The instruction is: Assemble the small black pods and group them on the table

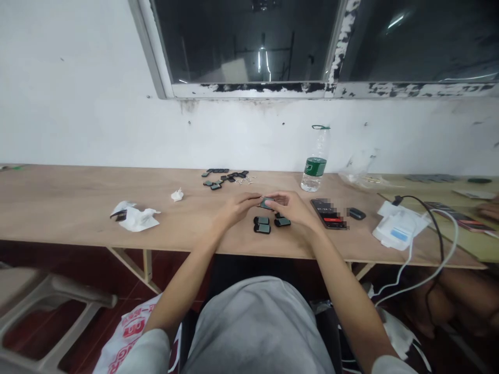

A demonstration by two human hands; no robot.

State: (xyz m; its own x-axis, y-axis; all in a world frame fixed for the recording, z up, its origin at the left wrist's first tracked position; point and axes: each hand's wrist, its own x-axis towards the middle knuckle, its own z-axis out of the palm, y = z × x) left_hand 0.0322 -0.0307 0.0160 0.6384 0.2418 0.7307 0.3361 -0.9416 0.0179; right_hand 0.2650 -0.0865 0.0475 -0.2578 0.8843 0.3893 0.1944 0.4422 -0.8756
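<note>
Between my left hand [242,206] and my right hand [287,203] is a small flat piece with a grey-green face and dark edge [266,202], held just above the table by the fingers of both. Directly below lie several similar black pieces with grey-green faces [262,224]. One more such piece [283,222] sits under my right hand, partly overlapping another that the hand half hides. Farther back is a loose group of the same black pieces [215,184], with small white bits [245,180] scattered beside it.
A water bottle [314,167] stands near the wall. Right of my hands lie a phone [329,214], a small black case [356,213] and a white box with cables [398,231]. Crumpled tissues [140,218] are on the left. Another person's hand [489,209] shows at the right edge.
</note>
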